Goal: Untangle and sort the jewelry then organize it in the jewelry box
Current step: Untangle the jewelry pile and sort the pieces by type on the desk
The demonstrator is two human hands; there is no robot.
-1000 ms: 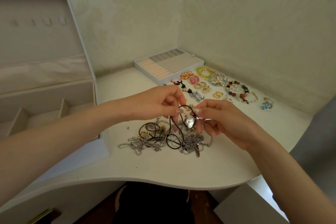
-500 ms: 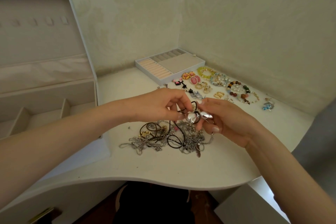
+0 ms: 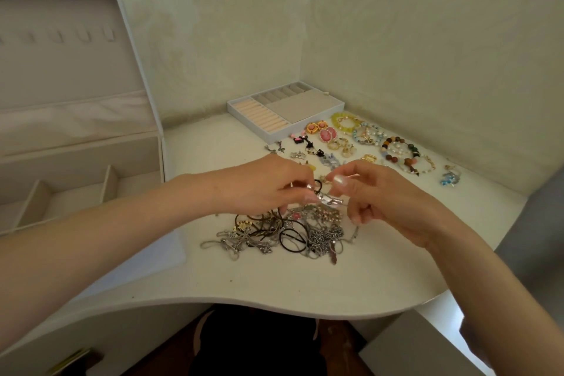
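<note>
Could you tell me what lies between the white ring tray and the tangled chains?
Head view: small sorted earrings and charms lie there; nearer the tangled chains, the left hand and right hand hold a shiny silver pendant.

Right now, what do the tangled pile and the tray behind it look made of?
Tangled pile: mostly silver-toned metal chains, glinting grey links, plus matte black cords, possibly leather or rubber. Tray: smooth white shell, maybe faux leather; dull beige lining looks velvety fabric.

Cut off at left edge: jewelry box [image 3: 76,162]. Blurred at centre, shape unclear: silver piece [image 3: 328,200]. Partly hidden behind left hand [image 3: 259,186]: tangled chains [image 3: 320,235].
</note>
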